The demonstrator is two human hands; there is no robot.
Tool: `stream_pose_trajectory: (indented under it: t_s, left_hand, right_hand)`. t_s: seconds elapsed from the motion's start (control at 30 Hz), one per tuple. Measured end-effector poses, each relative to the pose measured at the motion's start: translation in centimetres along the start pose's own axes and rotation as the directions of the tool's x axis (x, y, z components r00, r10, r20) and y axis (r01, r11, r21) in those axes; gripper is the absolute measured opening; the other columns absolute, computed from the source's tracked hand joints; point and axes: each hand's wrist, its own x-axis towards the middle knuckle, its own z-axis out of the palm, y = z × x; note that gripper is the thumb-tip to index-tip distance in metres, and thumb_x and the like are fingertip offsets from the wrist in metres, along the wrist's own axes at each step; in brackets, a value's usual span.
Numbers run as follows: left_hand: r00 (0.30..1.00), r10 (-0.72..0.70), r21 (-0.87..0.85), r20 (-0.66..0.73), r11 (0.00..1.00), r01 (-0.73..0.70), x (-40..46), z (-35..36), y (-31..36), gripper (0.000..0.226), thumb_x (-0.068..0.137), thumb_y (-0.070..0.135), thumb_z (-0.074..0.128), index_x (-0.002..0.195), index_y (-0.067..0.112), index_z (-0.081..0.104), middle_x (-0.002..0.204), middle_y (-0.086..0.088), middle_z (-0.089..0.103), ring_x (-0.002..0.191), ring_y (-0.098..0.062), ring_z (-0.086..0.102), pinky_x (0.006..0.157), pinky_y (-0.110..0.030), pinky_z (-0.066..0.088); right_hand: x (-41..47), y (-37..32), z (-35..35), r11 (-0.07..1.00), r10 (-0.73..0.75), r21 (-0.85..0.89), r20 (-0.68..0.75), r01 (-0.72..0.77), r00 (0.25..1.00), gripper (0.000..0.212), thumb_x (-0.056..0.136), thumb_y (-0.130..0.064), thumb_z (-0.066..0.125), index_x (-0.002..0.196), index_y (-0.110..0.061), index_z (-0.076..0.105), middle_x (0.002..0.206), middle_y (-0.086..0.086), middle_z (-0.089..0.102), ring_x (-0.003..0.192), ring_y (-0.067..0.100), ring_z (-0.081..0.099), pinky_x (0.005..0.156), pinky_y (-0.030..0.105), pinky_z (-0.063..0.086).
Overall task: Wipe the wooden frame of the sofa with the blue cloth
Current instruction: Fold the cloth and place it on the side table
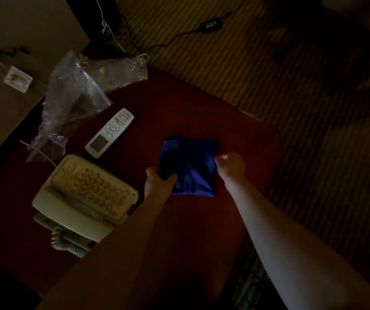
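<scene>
Head view shows a dark red table [201, 104] over striped carpet [269, 63]; the blue cloth [188, 164] lies between both hands, left hand [159, 182] and right hand [231, 164] each pinching one edge.

1. A dark red wooden table [201, 108] lies under the grip, its rounded edge running off to the right.
2. A beige corded telephone [85, 202] sits left of the grip, its coiled cord at the near side.
3. A white remote control [109, 133] lies beyond and left of the grip, just past the telephone.
4. Crumpled clear plastic wrapping [76, 92] lies farther left and beyond the remote.
5. A striped carpet [269, 63] spreads beyond and right of the grip, with a black power adapter [210, 24] and cable on it.
</scene>
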Motion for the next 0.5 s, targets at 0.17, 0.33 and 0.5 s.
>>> stream_pose_trajectory:
  t_s: [0.17,0.33,0.5]
  left_hand:
    - [0.998,-0.014,0.109,-0.061,0.994,0.020,0.8,0.3,1.5,0.055,0.093,0.028,0.058,0.133,-0.002,0.034,0.127,-0.021,0.049,0.112,-0.035,0.054,0.078,-0.035,0.047]
    - [0.999,-0.033,-0.099,-0.034,0.995,0.029,0.9,0.6,3.7,0.038,0.098,0.014,0.046,0.134,0.004,0.042,0.130,-0.011,0.047,0.104,-0.031,0.057,0.077,-0.043,0.057]
    - [0.990,0.104,-0.208,-0.090,0.971,-0.121,0.4,0.8,8.7,0.036,0.101,0.014,0.042,0.137,0.015,0.039,0.134,-0.009,0.046,0.095,-0.019,0.054,0.060,-0.026,0.053]
  right_hand:
    - [-1.8,2.8,1.7,0.998,0.062,-0.020,0.079,-0.060,0.995,0.045,0.091,-0.029,0.059,0.053,-0.013,0.041,0.052,0.001,0.043,0.046,0.015,0.044,0.046,0.027,0.036]
    - [-3.0,1.6,1.9,0.839,0.264,0.404,0.280,-0.363,0.923,0.028,0.091,-0.014,0.059,0.110,0.006,0.057,0.113,0.021,0.061,0.107,0.035,0.059,0.090,0.044,0.051]
    - [-2.1,-0.6,-3.3,0.470,0.275,0.772,0.333,-0.428,0.902,0.013,0.095,-0.005,0.049,0.107,-0.006,0.055,0.091,0.011,0.055,0.080,0.023,0.059,0.055,0.025,0.055]
